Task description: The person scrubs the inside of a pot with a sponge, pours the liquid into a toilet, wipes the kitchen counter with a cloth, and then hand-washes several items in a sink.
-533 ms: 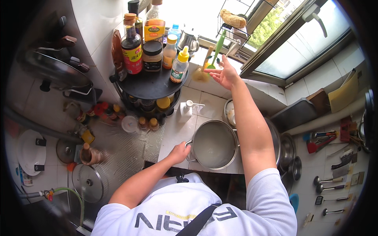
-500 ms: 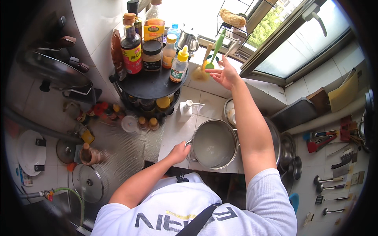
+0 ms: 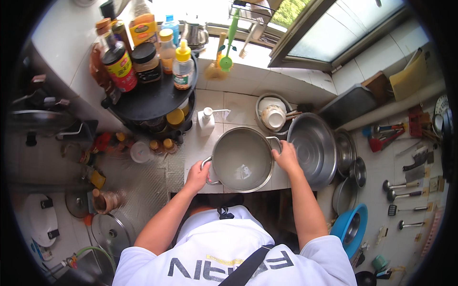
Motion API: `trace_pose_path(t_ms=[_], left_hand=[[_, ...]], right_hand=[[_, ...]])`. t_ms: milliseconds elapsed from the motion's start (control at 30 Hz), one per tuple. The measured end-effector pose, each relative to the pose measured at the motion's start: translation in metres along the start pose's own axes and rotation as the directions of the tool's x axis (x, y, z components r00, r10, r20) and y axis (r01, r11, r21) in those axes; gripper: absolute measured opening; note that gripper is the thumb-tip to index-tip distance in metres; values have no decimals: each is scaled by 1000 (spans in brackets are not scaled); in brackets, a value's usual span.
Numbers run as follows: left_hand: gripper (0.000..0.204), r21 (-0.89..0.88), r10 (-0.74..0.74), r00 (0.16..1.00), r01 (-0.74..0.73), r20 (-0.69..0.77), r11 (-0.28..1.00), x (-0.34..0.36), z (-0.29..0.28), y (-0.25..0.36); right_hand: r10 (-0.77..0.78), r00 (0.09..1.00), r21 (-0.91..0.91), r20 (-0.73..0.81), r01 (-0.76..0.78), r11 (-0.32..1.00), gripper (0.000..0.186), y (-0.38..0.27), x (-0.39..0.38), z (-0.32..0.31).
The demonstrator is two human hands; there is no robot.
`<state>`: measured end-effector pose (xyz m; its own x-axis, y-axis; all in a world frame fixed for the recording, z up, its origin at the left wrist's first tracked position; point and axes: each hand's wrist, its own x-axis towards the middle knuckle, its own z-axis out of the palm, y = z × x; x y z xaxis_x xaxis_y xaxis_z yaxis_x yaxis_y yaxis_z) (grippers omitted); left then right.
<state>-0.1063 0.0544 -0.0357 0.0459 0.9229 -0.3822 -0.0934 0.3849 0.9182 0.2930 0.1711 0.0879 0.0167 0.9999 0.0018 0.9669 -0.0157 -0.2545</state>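
A steel pot [image 3: 241,159] holding greyish liquid stands on the tiled counter [image 3: 202,150] before me. My left hand [image 3: 196,176] is closed on its left handle. My right hand [image 3: 285,156] grips its right handle. A white pump bottle [image 3: 206,124] stands behind the pot. A bowl stack [image 3: 274,116] sits in a round pan beyond it to the right, and a large empty steel basin [image 3: 310,148] lies beside my right hand.
A black round rack [image 3: 150,102] crowded with bottles stands back left. Green and wooden brushes [image 3: 226,62] hang by the open window. A blue basin [image 3: 348,229] is low right. Ladles [image 3: 403,194] hang on the right wall; lids and seasoning bottles sit left.
My right hand has come down from near the hanging brushes to the pot's right handle and closed on it. The camera view has shifted, showing more of the right side.
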Motion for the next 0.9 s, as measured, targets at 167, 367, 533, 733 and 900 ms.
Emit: trace_pose_path(t_ms=[167,367,533,733,900], left_hand=[[45,71,52,983,-40,-178,997,6,-30,-13],[68,267,114,939,-25,-323,963,23,-46,-6],[64,298,114,956,-29,-271,954,1,-9,21],[51,546,186,980,-192,67,816,-46,118,5],[42,628,98,901,-369,423,685,-148,286,-26]], right_hand=[[323,936,653,140,-332,681,69,-11,-31,38],[421,854,829,306,-456,322,31,-7,-90,36],[469,828,875,308,-440,202,29,33,-209,37],[709,681,943,182,-324,70,31,106,-386,11],[914,393,964,103,-267,6,30,178,-599,-12]])
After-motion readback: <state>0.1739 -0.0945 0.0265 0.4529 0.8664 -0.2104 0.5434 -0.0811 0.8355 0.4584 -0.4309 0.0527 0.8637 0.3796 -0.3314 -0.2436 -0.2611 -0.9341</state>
